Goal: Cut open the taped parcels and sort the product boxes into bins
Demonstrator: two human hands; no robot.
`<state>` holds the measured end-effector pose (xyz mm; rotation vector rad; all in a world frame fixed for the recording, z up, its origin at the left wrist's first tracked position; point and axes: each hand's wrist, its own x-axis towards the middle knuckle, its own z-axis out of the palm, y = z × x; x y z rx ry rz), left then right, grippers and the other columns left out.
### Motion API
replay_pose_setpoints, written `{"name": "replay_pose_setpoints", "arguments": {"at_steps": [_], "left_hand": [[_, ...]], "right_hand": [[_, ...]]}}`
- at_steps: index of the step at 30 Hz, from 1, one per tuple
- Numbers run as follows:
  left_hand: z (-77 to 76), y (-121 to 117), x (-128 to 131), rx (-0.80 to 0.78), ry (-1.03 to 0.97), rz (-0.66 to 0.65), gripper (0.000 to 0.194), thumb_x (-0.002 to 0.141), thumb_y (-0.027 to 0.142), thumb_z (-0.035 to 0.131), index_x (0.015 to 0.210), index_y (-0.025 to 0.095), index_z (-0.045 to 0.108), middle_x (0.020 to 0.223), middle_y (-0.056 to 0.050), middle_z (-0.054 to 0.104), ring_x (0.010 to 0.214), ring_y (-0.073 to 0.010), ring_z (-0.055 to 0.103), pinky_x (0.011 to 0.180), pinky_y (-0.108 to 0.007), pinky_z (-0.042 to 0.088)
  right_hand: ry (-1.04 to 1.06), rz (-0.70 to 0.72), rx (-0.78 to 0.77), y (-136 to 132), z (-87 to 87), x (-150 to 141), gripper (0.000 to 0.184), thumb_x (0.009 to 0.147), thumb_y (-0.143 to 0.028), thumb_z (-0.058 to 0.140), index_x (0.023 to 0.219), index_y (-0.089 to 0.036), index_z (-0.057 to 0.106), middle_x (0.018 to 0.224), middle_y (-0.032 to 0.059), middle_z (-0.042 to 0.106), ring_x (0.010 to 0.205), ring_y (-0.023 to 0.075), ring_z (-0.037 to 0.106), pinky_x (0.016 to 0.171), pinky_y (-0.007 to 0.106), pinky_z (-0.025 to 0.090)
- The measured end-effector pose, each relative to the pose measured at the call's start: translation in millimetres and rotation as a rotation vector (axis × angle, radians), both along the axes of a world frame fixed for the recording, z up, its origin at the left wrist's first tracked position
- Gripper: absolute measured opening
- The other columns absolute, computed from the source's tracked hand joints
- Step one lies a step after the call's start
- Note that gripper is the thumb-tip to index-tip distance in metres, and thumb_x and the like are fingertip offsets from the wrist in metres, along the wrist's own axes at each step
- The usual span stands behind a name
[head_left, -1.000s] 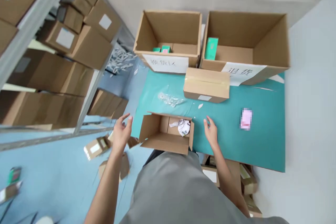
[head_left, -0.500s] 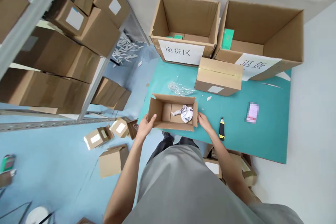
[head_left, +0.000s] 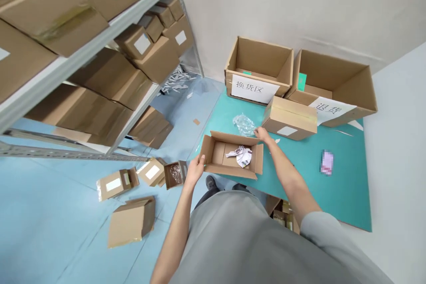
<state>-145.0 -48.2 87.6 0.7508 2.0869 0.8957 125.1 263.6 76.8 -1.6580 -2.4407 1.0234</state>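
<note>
My left hand (head_left: 195, 170) grips the left end of an open cardboard box (head_left: 229, 170) at the table's near edge. Inside that box lies crumpled printed paper (head_left: 244, 157). Beyond its far right corner, my right hand (head_left: 263, 135) has its fingers closed on the edge of a crumpled piece of clear plastic wrap (head_left: 244, 124). A closed, taped cardboard box (head_left: 290, 120) with a white label stands just right of that hand.
Two large open cartons with handwritten signs, the left carton (head_left: 229, 84) and the right carton (head_left: 361, 113), stand along the back of the green table (head_left: 349, 204). A pixelated pink item (head_left: 326, 162) lies at right. Loaded shelving (head_left: 143, 6) and floor boxes (head_left: 131, 224) are at left.
My right hand has left the box's right end and reached forward to the plastic wrap, which now looks more bunched. My left hand stays on the box. The view has shifted.
</note>
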Motion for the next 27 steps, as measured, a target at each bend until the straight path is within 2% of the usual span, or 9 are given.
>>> {"name": "replay_pose_setpoints", "arguments": {"at_steps": [5,7,9,13,16,19,21,24,27], "left_hand": [[-5.8,-6,-3,0.042,-0.044,0.017,0.05,0.098,0.062,0.049,0.106,0.021,0.076,0.109,-0.017,0.083,0.114,-0.0395,0.077,0.11,-0.055,0.057],[-6.2,-6,-2,0.058,-0.048,0.013,0.05,0.098,0.061,0.048,0.108,0.021,0.076,0.113,-0.017,0.082,0.117,-0.0398,0.076,0.112,-0.056,0.057],[-5.9,-6,-1,0.071,-0.049,-0.01,0.049,0.099,0.059,0.047,0.109,0.021,0.076,0.116,-0.018,0.082,0.119,-0.0401,0.076,0.113,-0.056,0.057],[-6.6,-8,-4,0.084,-0.052,-0.054,0.048,0.101,0.055,0.048,0.117,0.019,0.077,0.122,-0.018,0.082,0.122,-0.0402,0.075,0.115,-0.058,0.057],[-9.6,-9,-9,0.075,-0.057,-0.072,0.053,0.103,0.054,0.048,0.129,0.018,0.076,0.128,-0.019,0.081,0.124,-0.0415,0.075,0.117,-0.061,0.056],[-14.2,-10,-15,0.087,-0.091,-0.089,0.055,0.102,0.055,0.049,0.133,0.018,0.076,0.131,-0.019,0.082,0.129,-0.0417,0.074,0.12,-0.061,0.054],[-17.6,-11,-18,0.114,-0.127,-0.084,0.056,0.102,0.057,0.05,0.133,0.018,0.076,0.135,-0.018,0.081,0.131,-0.0409,0.074,0.121,-0.059,0.054],[-22.1,-12,-18,0.149,-0.179,-0.073,0.057,0.1,0.056,0.053,0.136,0.017,0.075,0.142,-0.018,0.079,0.133,-0.0392,0.074,0.123,-0.056,0.054],[-24.2,-14,-12,0.162,-0.235,-0.09,0.054,0.1,0.054,0.055,0.134,0.016,0.075,0.138,-0.017,0.081,0.129,-0.0373,0.076,0.121,-0.054,0.056]], "right_hand": [[0.266,-0.164,0.302,-59,61.1,27,0.051,0.112,-0.039,0.055,0.156,-0.014,0.064,0.13,0.0169,0.081,0.111,0.0252,0.079,0.103,0.04,0.064],[0.447,-0.2,0.509,-101,84.3,40,0.056,0.111,-0.048,0.064,0.159,-0.021,0.062,0.118,0.0111,0.084,0.103,0.0257,0.08,0.099,0.043,0.067],[0.456,-0.11,0.6,-144,95.4,44,0.039,0.113,-0.046,0.065,0.144,-0.024,0.074,0.12,0.0126,0.084,0.105,0.0267,0.081,0.103,0.044,0.066],[0.268,0.233,0.322,-193,79.1,17,0.027,0.113,-0.043,0.064,0.12,-0.027,0.085,0.122,0.0142,0.085,0.11,0.0293,0.082,0.103,0.042,0.065],[0.132,0.237,0.133,-196,60.8,-5,0.024,0.107,-0.045,0.072,0.116,-0.029,0.087,0.134,0.0148,0.082,0.111,0.0308,0.082,0.101,0.041,0.064],[0.113,0.194,0.142,-195,57.9,1,0.031,0.109,-0.05,0.067,0.121,-0.03,0.088,0.151,0.0148,0.075,0.126,0.0346,0.078,0.113,0.048,0.061],[0.149,0.086,0.211,-197,60.5,18,0.043,0.112,-0.055,0.058,0.132,-0.028,0.085,0.159,0.0157,0.07,0.143,0.0367,0.069,0.126,0.056,0.053],[0.284,-0.312,0.265,-202,56.7,46,0.066,0.111,-0.069,0.05,0.151,-0.022,0.076,0.163,0.0191,0.067,0.155,0.0367,0.059,0.131,0.06,0.047],[0.407,-0.573,-0.043,-206,38.6,54,0.087,0.108,-0.084,0.037,0.155,-0.021,0.073,0.15,0.02,0.077,0.139,0.0357,0.073,0.115,0.056,0.062]]}}
